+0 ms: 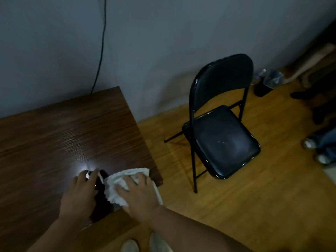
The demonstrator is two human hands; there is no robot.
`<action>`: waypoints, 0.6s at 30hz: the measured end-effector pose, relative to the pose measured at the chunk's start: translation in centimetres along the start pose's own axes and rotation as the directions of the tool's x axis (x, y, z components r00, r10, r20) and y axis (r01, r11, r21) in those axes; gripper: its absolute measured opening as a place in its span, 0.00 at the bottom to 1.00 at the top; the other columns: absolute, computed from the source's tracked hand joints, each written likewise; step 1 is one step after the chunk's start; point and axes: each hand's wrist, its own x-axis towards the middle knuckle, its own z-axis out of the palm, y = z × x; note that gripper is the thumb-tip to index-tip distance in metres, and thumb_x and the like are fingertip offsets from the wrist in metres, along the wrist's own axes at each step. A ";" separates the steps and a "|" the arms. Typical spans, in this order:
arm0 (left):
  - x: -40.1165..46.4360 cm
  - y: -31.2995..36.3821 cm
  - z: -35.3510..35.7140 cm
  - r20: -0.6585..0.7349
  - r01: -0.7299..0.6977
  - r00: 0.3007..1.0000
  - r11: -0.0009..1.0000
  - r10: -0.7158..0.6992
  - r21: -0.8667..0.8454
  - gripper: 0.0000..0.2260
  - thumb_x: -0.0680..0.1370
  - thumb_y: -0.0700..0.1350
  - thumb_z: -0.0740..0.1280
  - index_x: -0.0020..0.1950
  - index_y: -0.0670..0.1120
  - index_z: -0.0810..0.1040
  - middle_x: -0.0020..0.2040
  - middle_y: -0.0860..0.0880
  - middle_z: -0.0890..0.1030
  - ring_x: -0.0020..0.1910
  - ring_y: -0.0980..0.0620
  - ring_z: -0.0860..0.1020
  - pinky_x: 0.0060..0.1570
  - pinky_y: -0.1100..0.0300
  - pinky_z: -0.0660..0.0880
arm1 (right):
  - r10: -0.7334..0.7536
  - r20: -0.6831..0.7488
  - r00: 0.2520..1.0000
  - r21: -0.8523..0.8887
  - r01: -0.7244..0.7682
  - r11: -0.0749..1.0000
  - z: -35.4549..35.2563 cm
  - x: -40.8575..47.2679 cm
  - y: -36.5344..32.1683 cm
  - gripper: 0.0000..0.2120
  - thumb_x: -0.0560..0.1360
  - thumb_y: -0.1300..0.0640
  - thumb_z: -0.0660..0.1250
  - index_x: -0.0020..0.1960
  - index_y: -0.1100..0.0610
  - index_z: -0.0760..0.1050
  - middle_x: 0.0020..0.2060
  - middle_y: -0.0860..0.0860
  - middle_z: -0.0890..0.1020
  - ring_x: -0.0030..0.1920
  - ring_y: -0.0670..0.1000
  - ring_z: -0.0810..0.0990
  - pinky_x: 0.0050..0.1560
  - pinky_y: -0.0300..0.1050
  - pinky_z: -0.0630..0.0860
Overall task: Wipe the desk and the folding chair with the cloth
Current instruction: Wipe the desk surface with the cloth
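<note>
A dark brown wood-grain desk (63,135) fills the left side. A crumpled white cloth (120,180) lies on its near right corner, and my right hand (138,193) presses flat on top of it, fingers spread over the cloth. My left hand (80,193) rests just to the left, its fingers curled over a small dark object with a shiny lit spot (99,180); what that object is cannot be told. A black folding chair (223,135) stands unfolded on the floor to the right of the desk, with pale marks on its seat.
A black cable (101,44) hangs down the grey wall behind the desk. On the yellow wooden floor, a dark bin with a plastic liner (267,82) stands at the back right. Another person's shoes (316,150) are at the right edge. My own shoes (145,242) show below.
</note>
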 end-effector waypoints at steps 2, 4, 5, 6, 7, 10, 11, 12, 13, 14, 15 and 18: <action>-0.2 1.0 0.4 0.017 -0.034 0.999 0.998 0.035 -0.049 0.31 0.74 0.44 0.71 0.74 0.55 0.65 0.70 0.46 0.69 0.65 0.42 0.70 0.52 0.49 0.78 | 0.008 0.016 1.000 0.057 -0.009 0.998 -0.3 -0.3 0.0 0.31 0.75 0.41 0.70 0.75 0.43 0.65 0.73 0.53 0.70 0.67 0.65 0.73 0.61 0.62 0.75; -0.2 1.3 1.0 0.050 -0.045 0.997 0.993 0.051 -0.112 0.26 0.75 0.47 0.70 0.71 0.56 0.66 0.64 0.49 0.69 0.62 0.45 0.71 0.49 0.50 0.79 | 0.025 0.026 0.999 0.086 -0.027 0.996 -0.4 -0.7 0.1 0.30 0.76 0.42 0.69 0.76 0.44 0.65 0.74 0.54 0.68 0.68 0.67 0.71 0.63 0.65 0.74; -0.1 1.3 1.4 0.054 -0.054 0.997 0.992 0.060 -0.118 0.26 0.75 0.48 0.70 0.71 0.55 0.66 0.62 0.49 0.68 0.62 0.45 0.71 0.49 0.50 0.79 | 0.034 0.036 0.999 0.126 -0.038 0.991 -0.3 -1.2 0.0 0.29 0.77 0.43 0.69 0.76 0.45 0.66 0.75 0.55 0.68 0.69 0.69 0.69 0.65 0.67 0.71; -0.2 1.3 1.7 0.057 -0.059 0.996 0.992 0.065 -0.110 0.27 0.75 0.49 0.70 0.73 0.54 0.65 0.63 0.48 0.68 0.63 0.45 0.70 0.49 0.50 0.78 | 0.042 0.049 0.998 0.173 -0.050 0.984 -0.2 -1.7 0.0 0.28 0.78 0.44 0.69 0.75 0.46 0.66 0.75 0.55 0.67 0.70 0.70 0.67 0.67 0.69 0.69; -0.2 1.3 1.9 0.060 -0.058 0.996 0.993 0.065 -0.100 0.28 0.75 0.50 0.70 0.74 0.53 0.64 0.65 0.48 0.67 0.65 0.45 0.68 0.50 0.50 0.78 | 0.057 0.062 0.996 0.218 -0.069 0.974 -0.2 -2.2 0.0 0.27 0.78 0.45 0.69 0.75 0.47 0.67 0.75 0.56 0.67 0.70 0.70 0.66 0.68 0.70 0.66; -0.7 0.8 2.4 0.061 -0.072 0.995 0.989 0.081 -0.131 0.31 0.76 0.48 0.70 0.77 0.49 0.63 0.69 0.44 0.64 0.67 0.43 0.64 0.56 0.50 0.75 | 0.141 0.105 0.984 0.357 -0.170 0.918 -1.0 -4.2 -0.1 0.25 0.79 0.48 0.67 0.75 0.49 0.70 0.73 0.57 0.72 0.69 0.69 0.66 0.71 0.69 0.61; -0.9 0.5 2.4 0.067 -0.078 0.994 0.987 0.088 -0.139 0.33 0.76 0.48 0.70 0.78 0.47 0.61 0.72 0.43 0.63 0.69 0.42 0.63 0.60 0.50 0.73 | 0.163 0.117 0.980 0.430 -0.198 0.881 -1.8 -5.1 -0.1 0.24 0.80 0.49 0.66 0.74 0.49 0.71 0.71 0.57 0.74 0.68 0.67 0.69 0.72 0.66 0.61; -1.0 0.3 2.2 0.081 -0.085 0.992 0.986 0.097 -0.145 0.35 0.77 0.48 0.69 0.80 0.47 0.58 0.75 0.42 0.60 0.72 0.42 0.62 0.65 0.50 0.70 | 0.187 0.111 0.976 0.526 -0.218 0.822 -2.6 -6.3 -0.1 0.22 0.80 0.49 0.66 0.73 0.48 0.72 0.70 0.55 0.77 0.68 0.65 0.72 0.72 0.60 0.62; -1.2 0.0 1.9 0.110 -0.083 0.989 0.986 0.099 -0.143 0.36 0.78 0.49 0.68 0.81 0.47 0.54 0.77 0.41 0.56 0.75 0.42 0.59 0.69 0.51 0.67 | 0.225 0.101 0.969 0.632 -0.237 0.737 -3.6 -7.7 -0.2 0.21 0.79 0.50 0.65 0.72 0.46 0.74 0.70 0.52 0.79 0.68 0.58 0.74 0.73 0.51 0.64; -1.6 -0.1 1.3 0.152 -0.066 0.985 0.988 0.087 -0.137 0.36 0.78 0.49 0.68 0.81 0.46 0.52 0.79 0.41 0.55 0.76 0.42 0.58 0.71 0.52 0.64 | 0.276 0.096 0.956 0.728 -0.257 0.635 -4.3 -9.2 -0.3 0.21 0.80 0.50 0.64 0.72 0.44 0.75 0.70 0.47 0.80 0.69 0.49 0.76 0.73 0.40 0.65; -2.0 -0.1 0.6 0.186 -0.041 0.980 0.988 0.069 -0.148 0.35 0.79 0.48 0.67 0.80 0.44 0.53 0.79 0.41 0.56 0.76 0.43 0.59 0.72 0.53 0.63 | 0.340 0.117 0.933 0.802 -0.291 0.521 -5.3 -10.8 -0.2 0.20 0.80 0.49 0.63 0.71 0.43 0.76 0.70 0.44 0.80 0.68 0.41 0.76 0.73 0.36 0.66; -3.7 1.2 -1.6 0.185 0.003 0.981 0.958 0.052 -0.288 0.20 0.78 0.41 0.68 0.69 0.43 0.73 0.68 0.40 0.74 0.63 0.42 0.75 0.63 0.51 0.72 | 0.488 0.204 0.848 0.926 -0.330 0.186 -8.2 -15.5 0.1 0.15 0.83 0.51 0.64 0.66 0.40 0.82 0.65 0.37 0.83 0.67 0.37 0.78 0.72 0.41 0.72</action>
